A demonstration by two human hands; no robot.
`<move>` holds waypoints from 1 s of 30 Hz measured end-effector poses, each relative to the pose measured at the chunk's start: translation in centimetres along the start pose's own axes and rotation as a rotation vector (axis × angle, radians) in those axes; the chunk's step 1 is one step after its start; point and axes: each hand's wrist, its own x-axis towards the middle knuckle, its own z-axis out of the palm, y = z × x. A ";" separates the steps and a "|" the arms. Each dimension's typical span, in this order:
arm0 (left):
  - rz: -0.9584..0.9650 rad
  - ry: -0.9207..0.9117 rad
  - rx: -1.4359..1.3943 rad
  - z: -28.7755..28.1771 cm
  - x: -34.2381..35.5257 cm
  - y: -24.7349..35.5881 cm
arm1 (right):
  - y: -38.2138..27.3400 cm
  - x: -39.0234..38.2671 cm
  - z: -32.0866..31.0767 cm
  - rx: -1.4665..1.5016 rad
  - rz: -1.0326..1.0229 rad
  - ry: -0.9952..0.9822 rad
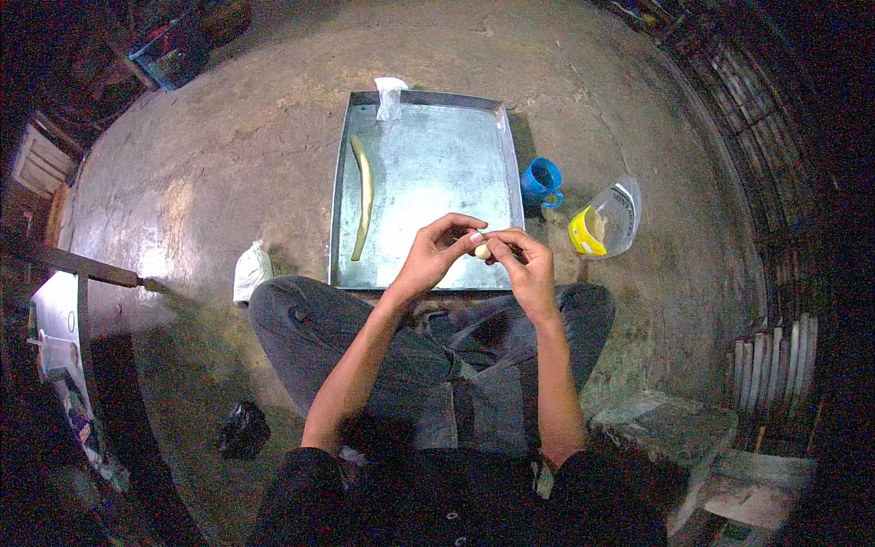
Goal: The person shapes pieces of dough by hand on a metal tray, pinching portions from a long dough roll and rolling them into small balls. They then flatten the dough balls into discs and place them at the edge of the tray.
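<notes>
I sit cross-legged on an earthen floor. My left hand point(436, 252) and my right hand point(522, 262) meet over the near edge of a metal tray point(437, 155), pinching a small pale lump of dough point(482, 251) between their fingertips. On the tray's left side lies a long thin yellowish dough strip point(365, 193), slightly curved. A small white plastic piece point(390, 96) hangs over the tray's far rim.
A blue cup point(541, 180) stands right of the tray, and beside it a tipped clear plastic jar with a yellow lid point(604, 223). A white bag point(250, 271) lies left of my knee, a black bag point(243, 428) further back. Concrete blocks point(693, 438) sit at lower right.
</notes>
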 end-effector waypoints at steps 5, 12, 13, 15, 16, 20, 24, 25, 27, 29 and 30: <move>0.001 -0.068 -0.072 -0.1 -0.1 0.7 | -0.1 -0.1 0.0 0.076 0.031 0.016; -0.005 -0.137 -0.041 -0.1 -0.1 0.6 | -0.5 -0.2 0.1 -0.030 -0.027 0.017; -0.016 -0.138 -0.027 -0.1 0.0 0.4 | -0.5 -0.2 0.2 -0.061 -0.038 0.022; -0.033 -0.139 -0.056 0.1 -0.1 0.1 | -0.4 -0.4 0.3 -0.099 -0.052 0.043; -0.041 -0.139 -0.071 0.2 -0.1 0.0 | -0.3 -0.5 0.3 -0.117 -0.059 0.054; -0.109 -0.137 -0.187 0.7 0.0 -0.4 | 0.0 -0.8 0.5 -0.174 -0.119 0.105; -0.187 -0.116 -0.321 0.9 -0.2 -0.6 | 0.1 -0.8 0.7 -0.177 -0.121 0.169; -0.214 -0.108 -0.340 0.9 -0.2 -0.6 | 0.1 -0.7 0.8 -0.178 -0.127 0.191; -0.227 -0.112 -0.327 0.7 -0.2 -0.4 | 0.1 -0.7 0.8 -0.186 -0.125 0.220; -0.250 -0.107 -0.276 0.5 -0.1 -0.3 | 0.1 -0.7 1.0 -0.210 -0.144 0.238; -0.268 -0.100 -0.230 0.4 -0.1 -0.3 | -0.1 -0.7 1.1 -0.229 -0.162 0.241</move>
